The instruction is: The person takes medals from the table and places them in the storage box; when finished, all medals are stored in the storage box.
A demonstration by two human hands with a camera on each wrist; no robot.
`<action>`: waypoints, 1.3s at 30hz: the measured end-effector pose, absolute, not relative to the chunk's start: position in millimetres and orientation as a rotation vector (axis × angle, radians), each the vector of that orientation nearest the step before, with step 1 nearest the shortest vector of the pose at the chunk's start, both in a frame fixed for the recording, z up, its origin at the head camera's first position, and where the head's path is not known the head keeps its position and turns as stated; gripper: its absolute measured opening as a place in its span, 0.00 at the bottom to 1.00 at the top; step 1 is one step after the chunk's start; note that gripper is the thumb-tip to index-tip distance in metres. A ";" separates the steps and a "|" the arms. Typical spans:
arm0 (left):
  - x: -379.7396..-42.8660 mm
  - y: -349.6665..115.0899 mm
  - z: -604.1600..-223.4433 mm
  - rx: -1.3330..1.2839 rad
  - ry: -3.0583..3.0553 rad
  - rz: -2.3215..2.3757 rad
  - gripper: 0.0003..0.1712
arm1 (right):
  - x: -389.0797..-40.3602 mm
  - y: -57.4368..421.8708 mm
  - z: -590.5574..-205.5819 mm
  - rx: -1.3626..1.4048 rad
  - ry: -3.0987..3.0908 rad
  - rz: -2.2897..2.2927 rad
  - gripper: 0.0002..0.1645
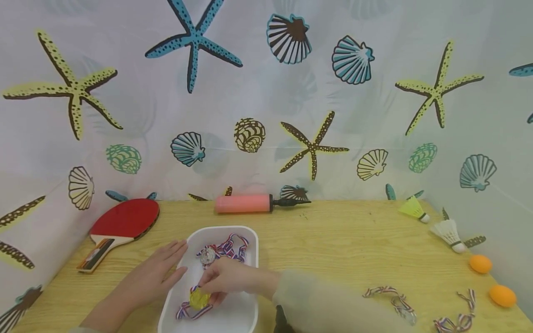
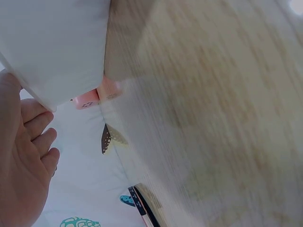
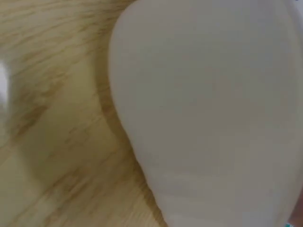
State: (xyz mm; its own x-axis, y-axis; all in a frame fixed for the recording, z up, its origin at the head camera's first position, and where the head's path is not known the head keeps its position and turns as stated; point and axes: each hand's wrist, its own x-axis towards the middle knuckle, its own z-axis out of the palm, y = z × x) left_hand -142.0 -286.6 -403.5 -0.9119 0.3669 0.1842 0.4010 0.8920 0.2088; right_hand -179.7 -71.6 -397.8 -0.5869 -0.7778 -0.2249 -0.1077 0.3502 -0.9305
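Observation:
A white plastic bin [image 1: 235, 314] stands on the table before me. Inside it, my right hand [image 1: 233, 276] pinches a gold medal [image 1: 199, 300] between thumb and fingers; its striped ribbon lies bunched on the bin floor. Farther back in the bin rests a silver medal [image 1: 207, 255] with a tangled red, white and blue ribbon [image 1: 233, 246]. My left hand [image 1: 145, 282] touches the bin's left rim, fingers extended and thumb at the edge. From the left wrist, the bin's side [image 2: 57, 42] shows beside the fingers. The right wrist view is mostly the bin's outer wall [image 3: 203, 109].
A red table tennis paddle [image 1: 127, 217] lies at the left, a pink hand pump [image 1: 243, 203] at the back. Along the right are a yellow shuttlecock [image 1: 413, 209], a white shuttlecock [image 1: 447, 232], two orange balls [image 1: 480, 263], a ribboned medal [image 1: 401, 307] and a striped ribbon [image 1: 462, 319].

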 end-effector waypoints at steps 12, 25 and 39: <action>-141.7 -286.5 -403.6 -0.586 -2.910 -0.366 0.32 | -170.5 -82.6 -411.2 -0.873 2.228 -0.943 0.05; -141.4 -285.1 -403.1 -0.551 -2.965 -0.386 0.32 | -181.2 -89.1 -406.2 -0.786 2.448 -0.776 0.14; -142.8 -285.9 -402.4 -0.541 -2.982 -0.376 0.33 | -196.9 -95.7 -408.3 -0.624 2.564 -0.778 0.16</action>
State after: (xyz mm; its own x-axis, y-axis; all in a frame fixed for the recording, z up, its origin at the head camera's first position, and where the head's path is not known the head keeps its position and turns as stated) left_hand -142.8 -285.9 -402.4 -0.9335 0.3348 0.1287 0.3563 0.9070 0.2247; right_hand -196.9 -95.7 -408.3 -0.8255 -0.5146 -0.2318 -0.2992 0.7472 -0.5935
